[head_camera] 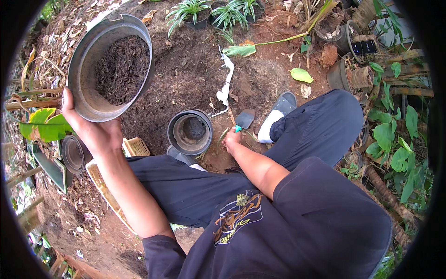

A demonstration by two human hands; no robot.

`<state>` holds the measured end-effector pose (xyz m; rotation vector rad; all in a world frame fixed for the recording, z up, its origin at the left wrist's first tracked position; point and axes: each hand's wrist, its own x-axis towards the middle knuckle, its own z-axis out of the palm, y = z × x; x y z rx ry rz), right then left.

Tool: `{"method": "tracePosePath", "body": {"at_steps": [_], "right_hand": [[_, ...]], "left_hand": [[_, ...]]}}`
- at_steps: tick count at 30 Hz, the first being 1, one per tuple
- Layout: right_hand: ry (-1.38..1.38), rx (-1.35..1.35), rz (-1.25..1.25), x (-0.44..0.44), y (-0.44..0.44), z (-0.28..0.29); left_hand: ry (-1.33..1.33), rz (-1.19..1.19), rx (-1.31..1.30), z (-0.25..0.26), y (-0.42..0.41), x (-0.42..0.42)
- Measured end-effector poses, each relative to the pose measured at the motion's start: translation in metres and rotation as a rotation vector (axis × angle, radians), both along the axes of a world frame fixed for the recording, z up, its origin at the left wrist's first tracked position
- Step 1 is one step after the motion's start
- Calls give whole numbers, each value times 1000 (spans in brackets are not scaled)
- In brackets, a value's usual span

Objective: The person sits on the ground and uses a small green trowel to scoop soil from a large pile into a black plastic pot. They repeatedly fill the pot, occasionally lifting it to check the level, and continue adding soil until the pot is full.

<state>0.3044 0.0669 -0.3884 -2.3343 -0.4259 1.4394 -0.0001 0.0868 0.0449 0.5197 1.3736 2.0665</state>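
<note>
My left hand [101, 134] holds up a large dark plastic pot [83, 73] by its lower side. The pot is tilted towards me, and dark loose soil [122, 69] lies inside it; its rim is broken at the top. My right hand [231, 138] is closed around the green handle of a hand trowel [245, 119], whose blade points away from me, low over the ground. Between my hands, a smaller black plastic pot [190, 132] stands near my foot, with only a little dark residue visible at its bottom.
Potted spider plants [228, 14] stand at the far edge. A torn white strip [226, 82] lies on the soil. Yellowish plastic baskets [137, 147] and another empty pot [74, 153] are at left. At right are more pots [338, 75], a phone [364, 47] and leafy plants [385, 136].
</note>
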Motion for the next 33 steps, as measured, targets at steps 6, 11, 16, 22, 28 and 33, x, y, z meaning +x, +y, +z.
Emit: {"method": "tracePosePath", "body": {"at_steps": [6,11,16,22,28,33], "right_hand": [[8,-48,142,-15,-5,13],[-138,50,333,-20,-12,4],[-72,90,351,-16,-6,-12],[-265,140,454,-14,-2,16],[-283,187,548,-12,-5,22],[-318,158,477,-22,29,-1]], "left_hand": [[-63,41,-24,4,-5,3],[-63,47,-17,2,-8,-1],[-51,35,-12,1,-5,0],[-48,21,-12,2,-5,0],[-50,36,-12,1,-6,-1],[-71,42,-27,0,-8,-2]]}}
